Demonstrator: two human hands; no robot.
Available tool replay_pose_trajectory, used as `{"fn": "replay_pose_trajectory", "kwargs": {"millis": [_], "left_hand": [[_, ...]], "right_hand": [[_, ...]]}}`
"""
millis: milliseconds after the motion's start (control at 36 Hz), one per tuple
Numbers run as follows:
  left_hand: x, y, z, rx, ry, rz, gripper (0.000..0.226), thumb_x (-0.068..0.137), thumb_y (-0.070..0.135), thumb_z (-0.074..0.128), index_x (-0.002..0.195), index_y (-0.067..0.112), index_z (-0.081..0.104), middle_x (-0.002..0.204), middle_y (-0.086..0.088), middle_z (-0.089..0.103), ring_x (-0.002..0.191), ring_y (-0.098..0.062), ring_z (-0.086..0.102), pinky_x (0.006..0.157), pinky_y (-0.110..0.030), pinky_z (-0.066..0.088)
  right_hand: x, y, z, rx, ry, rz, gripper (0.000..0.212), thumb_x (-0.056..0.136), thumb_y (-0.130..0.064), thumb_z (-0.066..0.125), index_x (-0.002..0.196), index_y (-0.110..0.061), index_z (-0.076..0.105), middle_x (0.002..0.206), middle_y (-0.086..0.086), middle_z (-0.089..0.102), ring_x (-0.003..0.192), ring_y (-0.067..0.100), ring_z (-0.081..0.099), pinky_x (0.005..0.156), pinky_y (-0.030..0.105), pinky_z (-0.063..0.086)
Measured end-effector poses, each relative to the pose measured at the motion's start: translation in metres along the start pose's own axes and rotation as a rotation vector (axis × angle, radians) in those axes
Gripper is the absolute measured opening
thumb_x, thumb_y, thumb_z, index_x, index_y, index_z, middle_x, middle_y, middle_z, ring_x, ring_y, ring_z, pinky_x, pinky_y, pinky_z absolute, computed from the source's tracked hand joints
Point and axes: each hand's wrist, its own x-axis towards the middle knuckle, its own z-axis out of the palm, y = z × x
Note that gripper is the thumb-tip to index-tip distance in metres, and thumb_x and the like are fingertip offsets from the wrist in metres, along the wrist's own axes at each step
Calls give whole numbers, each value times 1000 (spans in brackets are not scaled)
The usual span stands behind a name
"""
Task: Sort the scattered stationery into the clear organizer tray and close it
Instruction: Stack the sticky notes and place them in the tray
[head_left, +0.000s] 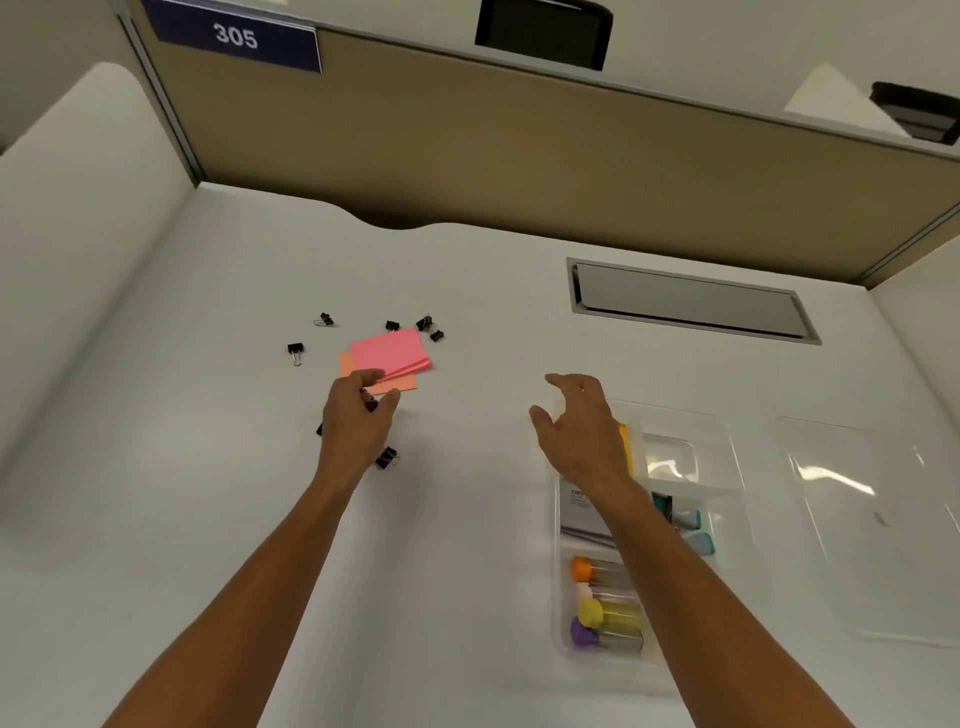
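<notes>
My left grip (358, 410) pinched the orange notes (402, 383); my right grip (576, 421) hung released over the tray (727, 431).

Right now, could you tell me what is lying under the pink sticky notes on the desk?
An orange sticky pad lies under the pink sticky notes, showing at their left and near edges. The left hand covers its near-left corner; whatever lies beneath the pads is hidden.

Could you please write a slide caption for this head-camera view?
Left hand reaches the sticky notes among binder clips; right hand hovers over the organizer tray.
</notes>
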Motion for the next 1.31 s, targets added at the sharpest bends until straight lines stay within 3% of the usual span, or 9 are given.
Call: {"fn": "replay_pose_trajectory", "kwargs": {"millis": [111, 194, 333, 444, 528, 778, 1000, 1139, 1306], "left_hand": [[33, -1, -3, 151, 66, 7, 38, 88, 27, 65, 125, 18, 57, 128, -7, 51, 115, -27, 53, 99, -41, 45], [52, 3, -2, 250, 97, 17, 38, 87, 30, 64, 123, 17, 58, 126, -7, 52, 119, -25, 50, 92, -35, 44], [74, 12, 3, 666, 103, 180, 40, 85, 33, 64, 121, 16, 61, 126, -9, 56, 116, -33, 47, 95, -45, 40], [92, 13, 7, 894, -53, 294, 62, 79, 40, 71, 133, 13, 52, 141, -10, 46, 129, -35, 37, 103, -45, 29], [102, 13, 10, 1002, -206, 232, 79, 74, 50, 75, 135, 9, 45, 139, -13, 44, 126, -36, 40, 99, -45, 34], [107, 12, 13, 1094, -302, 149, 91, 61, 65, 78, 126, 11, 44, 121, -14, 45, 114, -35, 44, 92, -44, 40], [99, 12, 20, 1000, -384, 67, 97, 55, 59, 85, 122, 9, 37, 116, -13, 44, 110, -32, 43, 86, -40, 45], [91, 14, 21, 1054, -343, 115, 85, 56, 61, 83, 109, 12, 38, 93, -5, 55, 100, -28, 47, 67, -34, 38], [84, 18, 23, 1095, -293, 150, 61, 69, 44, 78, 110, 12, 46, 97, -8, 61, 103, -28, 50, 76, -34, 30]], "right_hand": [[6, -7, 12, 22, -25, -67, 44, 93, -39, 60, 136, -30, 50, 143, -8, 40, 81, 10, 64, 81, 29, 49], [9, -10, 20, 22, -31, -94, 43, 94, -39, 60, 135, -31, 51, 142, -8, 41, 82, 7, 63, 78, 27, 51], [14, -13, 28, 34, -28, -96, 40, 93, -39, 60, 132, -32, 54, 139, -10, 44, 79, 6, 62, 79, 30, 55], [14, -14, 31, 49, -31, -104, 39, 93, -37, 61, 131, -31, 55, 138, -10, 45, 77, 5, 62, 79, 32, 56], [14, -14, 32, 64, -32, -104, 39, 93, -36, 62, 131, -31, 55, 137, -9, 46, 77, 5, 62, 79, 32, 57], [14, -12, 32, 79, -29, -108, 38, 93, -35, 62, 130, -30, 56, 138, -8, 47, 75, 3, 62, 78, 29, 56], [10, -14, 37, 80, -27, -122, 38, 92, -35, 63, 129, -30, 57, 139, -8, 47, 72, 0, 61, 77, 27, 56], [5, -14, 37, 79, -17, -121, 38, 92, -37, 63, 129, -31, 57, 139, -8, 47, 72, 0, 60, 75, 25, 55], [-5, -13, 30, 101, -10, -115, 38, 92, -37, 62, 129, -32, 57, 138, -9, 48, 73, -2, 60, 76, 24, 54]]}}
